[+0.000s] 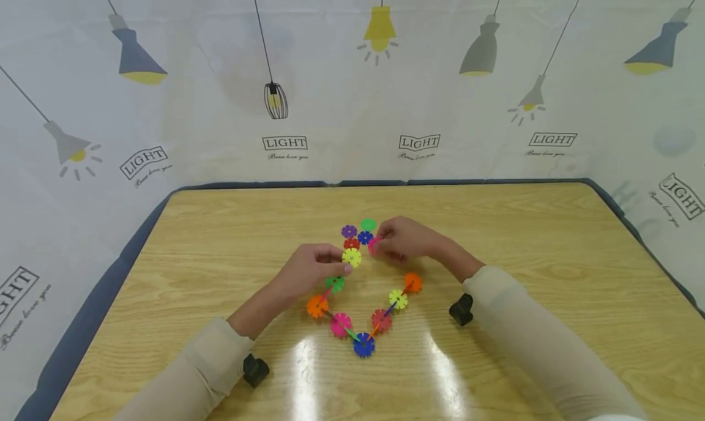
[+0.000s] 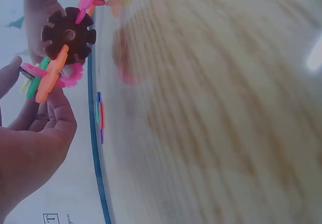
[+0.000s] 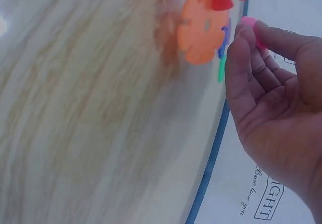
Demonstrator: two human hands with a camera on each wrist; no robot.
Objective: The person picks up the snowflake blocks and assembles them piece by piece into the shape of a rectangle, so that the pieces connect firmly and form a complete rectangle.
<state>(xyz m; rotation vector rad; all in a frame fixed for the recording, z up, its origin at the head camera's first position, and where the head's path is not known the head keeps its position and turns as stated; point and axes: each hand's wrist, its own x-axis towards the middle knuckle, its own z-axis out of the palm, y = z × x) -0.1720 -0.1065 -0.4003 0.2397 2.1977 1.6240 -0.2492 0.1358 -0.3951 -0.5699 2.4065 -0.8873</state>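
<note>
My left hand (image 1: 300, 268) pinches a yellow notched disc (image 1: 351, 257) at the left end of a chain of interlocking discs. The chain makes a V shape, with a blue disc (image 1: 364, 345) at its near point and an orange disc (image 1: 414, 282) at its right end. In my right hand (image 1: 407, 237), thumb and fingers pinch a pink disc (image 3: 249, 20), mostly hidden by the fingers. The left wrist view shows the chain's dark brown disc (image 2: 75, 43) close up, beside the left hand's fingers.
Loose discs lie on the wooden table (image 1: 220, 225) just beyond the hands: purple (image 1: 349, 231), light green (image 1: 368, 224), blue (image 1: 365, 238) and red (image 1: 351, 243). Behind the table's far edge hangs a cloth (image 1: 341, 103) printed with lamps.
</note>
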